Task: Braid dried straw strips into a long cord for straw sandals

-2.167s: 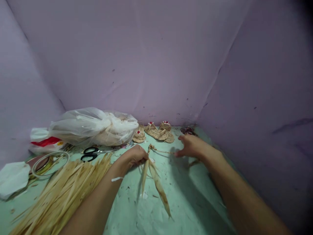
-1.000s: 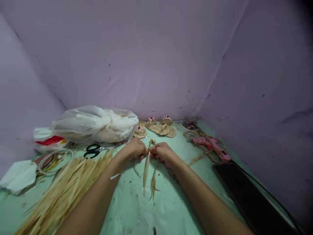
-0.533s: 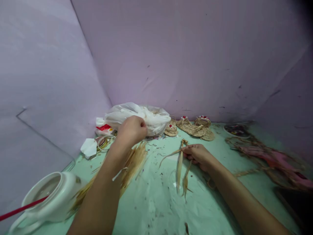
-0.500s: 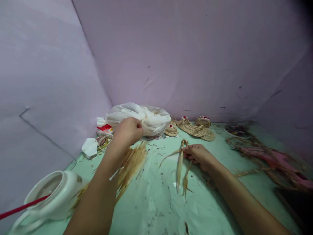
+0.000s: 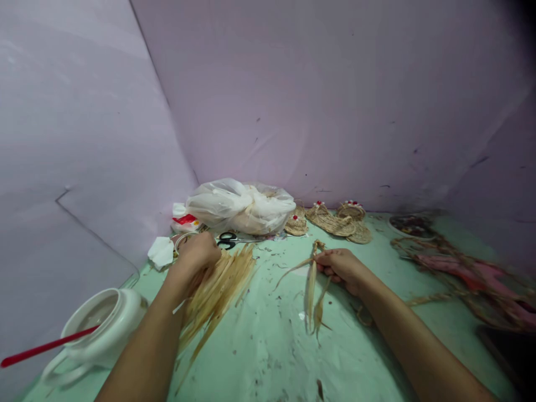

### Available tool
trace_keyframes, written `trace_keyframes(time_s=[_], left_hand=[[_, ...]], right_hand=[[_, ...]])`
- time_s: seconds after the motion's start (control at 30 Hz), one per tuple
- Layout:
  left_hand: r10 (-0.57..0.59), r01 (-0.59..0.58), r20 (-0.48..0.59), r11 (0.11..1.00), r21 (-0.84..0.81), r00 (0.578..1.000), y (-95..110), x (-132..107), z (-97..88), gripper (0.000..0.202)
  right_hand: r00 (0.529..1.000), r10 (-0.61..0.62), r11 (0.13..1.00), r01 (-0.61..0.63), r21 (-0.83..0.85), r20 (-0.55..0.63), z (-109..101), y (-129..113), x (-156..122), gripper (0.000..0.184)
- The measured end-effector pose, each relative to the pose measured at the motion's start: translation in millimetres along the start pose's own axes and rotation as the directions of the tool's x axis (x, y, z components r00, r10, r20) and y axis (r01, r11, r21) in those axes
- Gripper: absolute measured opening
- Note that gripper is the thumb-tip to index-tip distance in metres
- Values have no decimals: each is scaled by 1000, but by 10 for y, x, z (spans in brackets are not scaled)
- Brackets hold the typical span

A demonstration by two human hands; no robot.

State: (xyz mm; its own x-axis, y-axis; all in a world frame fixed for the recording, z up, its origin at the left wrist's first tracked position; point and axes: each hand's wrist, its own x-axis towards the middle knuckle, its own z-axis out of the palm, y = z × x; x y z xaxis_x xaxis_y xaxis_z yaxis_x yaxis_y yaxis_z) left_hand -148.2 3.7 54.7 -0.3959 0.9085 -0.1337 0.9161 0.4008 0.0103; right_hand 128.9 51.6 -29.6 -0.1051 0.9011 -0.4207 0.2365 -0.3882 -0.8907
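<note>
My right hand (image 5: 341,267) pinches a short braid (image 5: 318,245) of dried plant fibre just below its top. Loose strips (image 5: 311,296) hang from the braid onto the green table surface (image 5: 268,329). Over at the left, my left hand (image 5: 199,254) is curled closed at the upper end of a bundle of flat, straw-coloured dried strips (image 5: 218,287). Its fingertips face away from me, so what they grip is hidden. Black-handled scissors (image 5: 227,240) lie just past this hand.
A tied white plastic bag (image 5: 243,206) stands against the back wall, with woven fibre slippers (image 5: 335,220) beside it. At front left is a white pot (image 5: 121,324) holding a red stick (image 5: 48,347). To the right lie a pink object (image 5: 464,271) with cords and a bead dish (image 5: 412,228).
My left hand has come down and left, from in front of the bag to the strips, uncovering the scissors. My right hand still pinches the braid. The view has shifted slightly.
</note>
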Motion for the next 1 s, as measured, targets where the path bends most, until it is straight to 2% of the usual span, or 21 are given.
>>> trace_keyframes(time_s=[0.1, 0.2, 0.27, 0.37, 0.47, 0.57, 0.67, 0.77, 0.83, 1.0], left_hand=[[126, -130, -48, 988, -83, 991, -7, 14, -52, 13], [224, -218, -10, 939, -265, 975, 55, -11, -116, 14], [273, -226, 51, 873, -431, 961, 164, -40, -155, 13], [375, -229, 114, 750, -620, 920, 448, -69, -140, 11], [471, -220, 169, 661, -717, 866, 838, -63, 15, 8], [547, -185, 242, 610, -770, 801, 1222, -43, 260, 9], [586, -213, 225, 583, -784, 778, 1467, -14, 477, 5], [544, -225, 219, 633, -741, 810, 1543, 33, 583, 2], [531, -210, 230, 642, -737, 815, 1538, 63, 592, 2], [578, -178, 266, 597, -782, 772, 1508, 52, 514, 5]], right_hand=[[1000, -14, 1000, 14, -25, -3, -1, -2, -8, 18], [1000, -18, 999, 18, -30, -2, 0, -5, -14, 19], [1000, -10, 1000, 10, -19, -1, -1, -5, -14, 18], [1000, -4, 1000, 4, 4, 11, -9, -11, -21, 16], [999, -19, 998, 17, 55, 43, -18, -32, -45, 14], [998, -40, 995, 35, 89, 49, -26, -50, -62, 9], [996, -64, 993, 58, 99, 60, -40, -49, -52, 9], [995, -75, 991, 67, 116, 63, -54, -39, -37, 9], [996, -71, 990, 64, 123, 54, -56, -36, -33, 9], [996, -77, 989, 71, 129, 43, -47, -26, -34, 7]])
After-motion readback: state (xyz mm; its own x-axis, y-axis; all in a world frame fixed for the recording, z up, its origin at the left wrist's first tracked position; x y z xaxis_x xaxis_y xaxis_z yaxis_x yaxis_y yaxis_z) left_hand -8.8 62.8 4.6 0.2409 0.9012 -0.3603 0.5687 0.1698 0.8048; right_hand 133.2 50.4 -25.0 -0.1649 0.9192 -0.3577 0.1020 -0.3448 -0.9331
